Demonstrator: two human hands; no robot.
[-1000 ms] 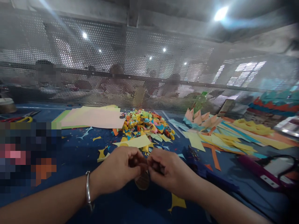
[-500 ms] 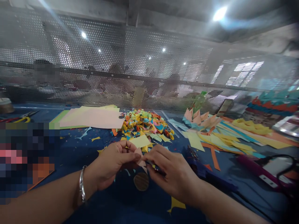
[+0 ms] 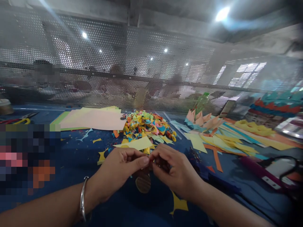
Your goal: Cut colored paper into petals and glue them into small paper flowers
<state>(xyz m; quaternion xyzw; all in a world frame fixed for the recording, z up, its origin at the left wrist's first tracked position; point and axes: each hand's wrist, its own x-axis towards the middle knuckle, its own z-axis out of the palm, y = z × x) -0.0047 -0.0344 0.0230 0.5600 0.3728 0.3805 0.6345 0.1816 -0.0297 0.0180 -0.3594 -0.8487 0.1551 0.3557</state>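
Note:
My left hand (image 3: 123,170) and my right hand (image 3: 176,168) meet fingertip to fingertip over the blue table. Both are closed in a pinch, and the fingers hide whatever small thing is between them. Right below the fingertips is a round brown wood-like disc (image 3: 143,183). Behind the hands lies a strip of pale yellow paper (image 3: 138,143), in front of a heap of small coloured paper pieces (image 3: 148,124). A yellow paper offcut (image 3: 179,203) lies beneath my right wrist.
Back left is a stack of coloured paper sheets (image 3: 94,119); scissors (image 3: 23,120) lie farther left. To the right are peach paper points (image 3: 203,119), paper strips (image 3: 227,143), a dark blue tool with a cord (image 3: 220,181) and a purple item (image 3: 260,176). A perforated metal screen (image 3: 106,63) stands behind.
My fingertips have come together, and the pink paper that showed between them is out of sight. My left hand has shifted right, showing more of the pale yellow strip.

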